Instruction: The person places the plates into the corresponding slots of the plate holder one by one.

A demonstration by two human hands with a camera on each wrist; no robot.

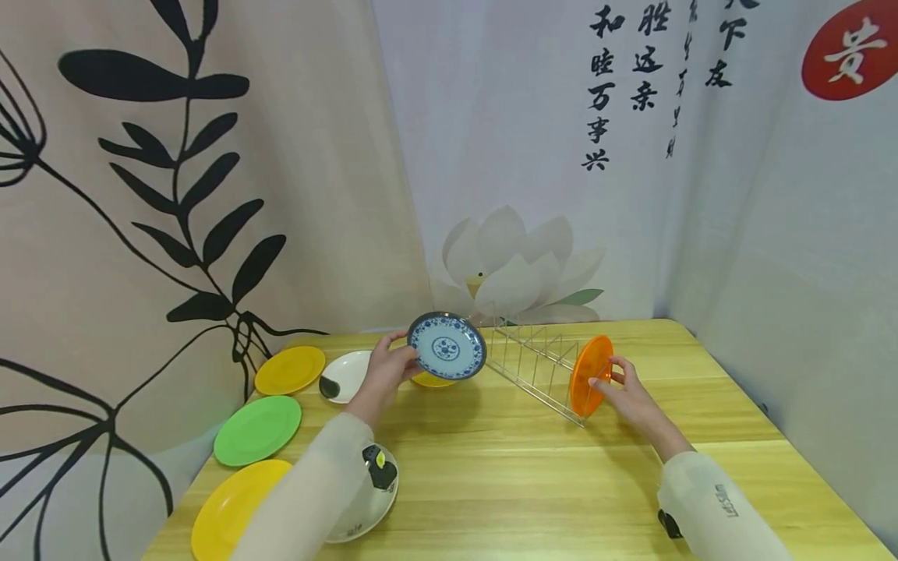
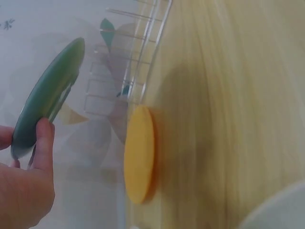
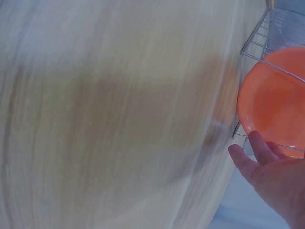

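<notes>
My left hand (image 1: 389,366) pinches the rim of a small plate (image 1: 447,346) with a blue floral pattern and dark edge, held up above the table. In the left wrist view, that plate (image 2: 50,93) appears nearly edge-on between thumb and fingers. An orange plate (image 1: 589,375) stands upright in the near right end of a wire dish rack (image 1: 536,374). At its right side is my right hand (image 1: 624,389), fingers spread and fairly straight. The right wrist view has the fingertips (image 3: 256,138) right at the orange plate's lower rim.
On the wooden table (image 1: 491,491), yellow plates (image 1: 291,369), a green plate (image 1: 258,430) and white plates (image 1: 347,375) lie on the left. Another yellow plate (image 1: 431,380) is partly hidden behind the raised plate. A printed curtain (image 1: 337,195) hangs behind the table.
</notes>
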